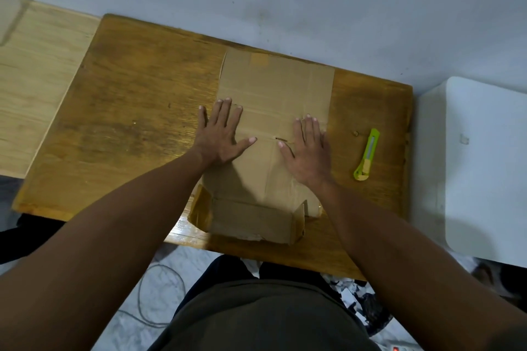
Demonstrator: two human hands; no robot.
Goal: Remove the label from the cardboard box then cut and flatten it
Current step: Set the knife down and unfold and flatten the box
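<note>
Palms down and fingers spread, the left hand point(219, 134) and right hand point(306, 148) press the cardboard box point(273, 94) flat on the wooden table point(128, 111), flattening apparently underway, with the near flaps point(251, 222) standing, likely next, beside an idle green cutter point(367, 154).

A single head-worn wide-angle camera looks forward and steeply down from above the person's torso. It faces the wooden bench point(128, 122) from its near edge towards the pale wall behind, close enough that both forearms fill the lower frame. The bench's edges bow slightly with the lens. No second view shares the scene.
</note>
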